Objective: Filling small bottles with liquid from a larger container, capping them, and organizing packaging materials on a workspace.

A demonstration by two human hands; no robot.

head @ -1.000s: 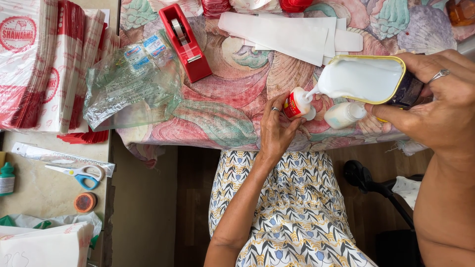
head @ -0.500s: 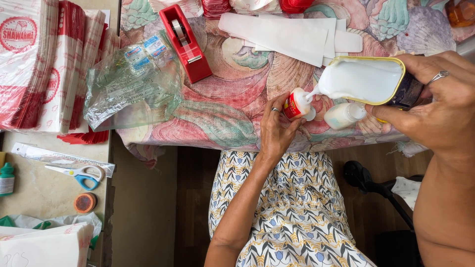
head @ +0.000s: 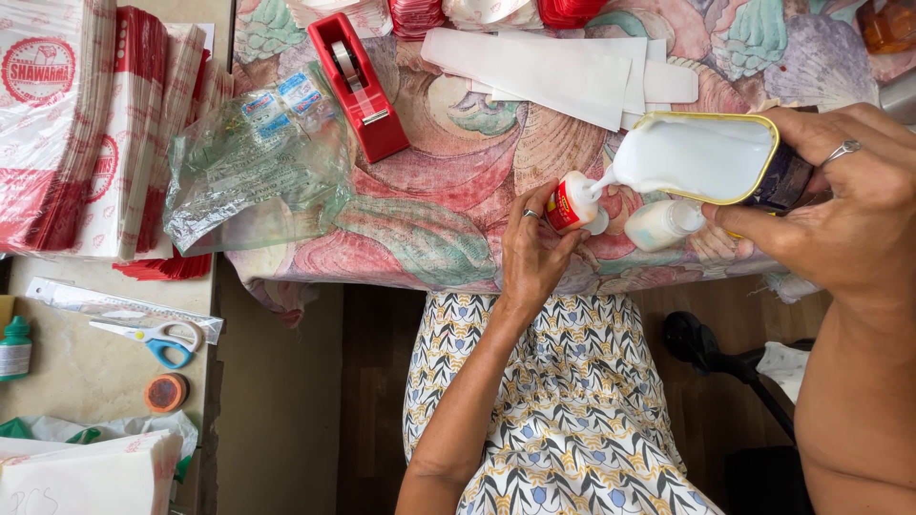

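My right hand (head: 840,215) grips a dark tin with a gold rim (head: 701,157), tilted and full of white glue. A thin white stream runs from the rim into a small red-and-white glue bottle (head: 572,202). My left hand (head: 534,257) holds that bottle upright at the table's near edge. A second small white bottle (head: 663,224) lies on the cloth just under the tin, beside my right thumb.
A red tape dispenser (head: 355,86) and crumpled clear plastic wrap (head: 258,172) lie on the floral tablecloth (head: 429,229). White paper pieces (head: 563,67) sit further back. Stacked red-and-white paper bags (head: 91,124), scissors (head: 157,339) and a tape roll (head: 165,391) are at left.
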